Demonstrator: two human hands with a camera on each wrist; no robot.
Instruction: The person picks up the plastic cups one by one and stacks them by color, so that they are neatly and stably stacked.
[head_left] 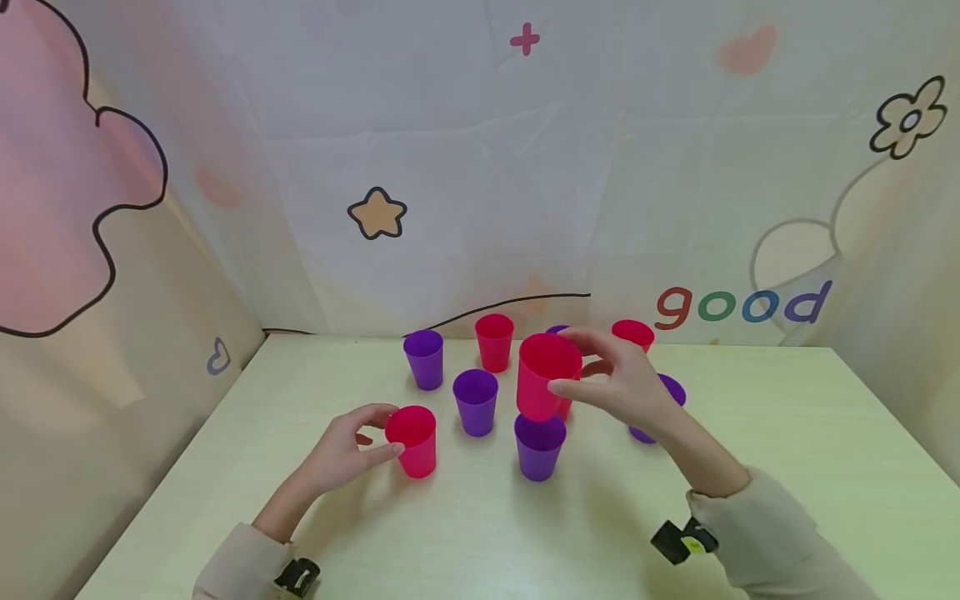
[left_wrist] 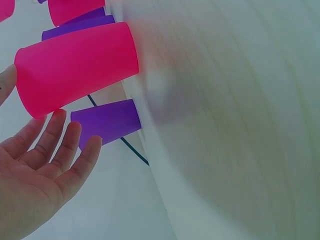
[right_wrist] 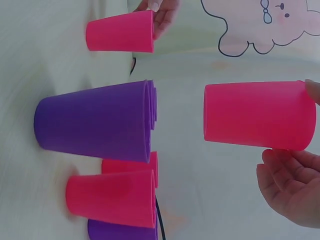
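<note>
In the head view my left hand [head_left: 348, 446] pinches a pink-red cup [head_left: 417, 450] near its rim, thumb on one side and fingertips on the other; the cup stands upright on the table. My right hand [head_left: 622, 379] holds another pink-red cup [head_left: 542, 383] by its upper part. This cup is raised, mouth up, above an upright purple cup [head_left: 538, 454]. The right wrist view shows the raised cup [right_wrist: 255, 115] apart from the purple cup [right_wrist: 95, 122]. In the left wrist view the thumb and fingertips touch the cup [left_wrist: 77, 65] at its rim.
Behind are several more upright cups: purple ones [head_left: 424, 362] [head_left: 476, 407] and red ones [head_left: 495, 346] [head_left: 632, 332]. My right hand and forearm partly cover others, including a purple cup [head_left: 672, 390]. A printed cloth [head_left: 450, 150] hangs along the pale table's [head_left: 465, 542] back edge.
</note>
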